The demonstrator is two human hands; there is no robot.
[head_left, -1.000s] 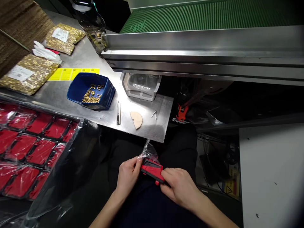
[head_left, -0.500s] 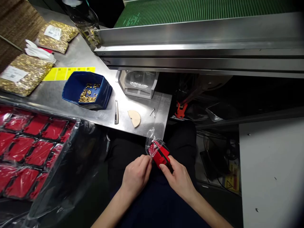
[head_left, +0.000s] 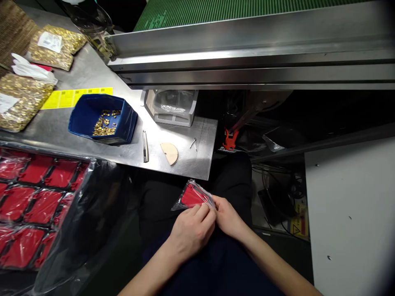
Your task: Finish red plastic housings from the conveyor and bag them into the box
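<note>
Red part (head_left: 190,198) in a clear plastic bag (head_left: 185,200), held over the person's lap, low centre of view, just below the near edge of the steel table (head_left: 77,123). Bag lies tilted, its loose end pointing to 10 o'clock. Left hand (head_left: 190,233) sits at 6 o'clock of the part, fingers curled, fingertips pinching the bag's near edge. Right hand (head_left: 227,217) at 4 o'clock of the part, fingers closed on the same end of the bag; the two hands touch each other there. Both grips narrow, holding bag and part. How far the part sits inside the bag: cannot tell.

Outward, on the table: tan half-round piece (head_left: 169,152) at 12 o'clock of the part, near the table edge. Slim metal tool (head_left: 144,145) just beside it at its 9 o'clock. Small metal clip (head_left: 194,143) at its 2 o'clock. White holder with clear film (head_left: 170,107) farther back at 12. Blue bin (head_left: 101,119) with small brass pieces (head_left: 103,124) at 10 o'clock. Yellow label strip (head_left: 74,97) behind the bin. Bags of brass pieces (head_left: 21,100) at far left, white glove (head_left: 31,70) between them.

Tray of red parts under plastic film (head_left: 37,197) at 9 o'clock of the hands, well apart. Steel conveyor frame (head_left: 247,53) with green belt (head_left: 216,10) across the top. Orange clamp (head_left: 230,139) under the frame at 1 o'clock. White panel (head_left: 352,213) at 3 o'clock.
</note>
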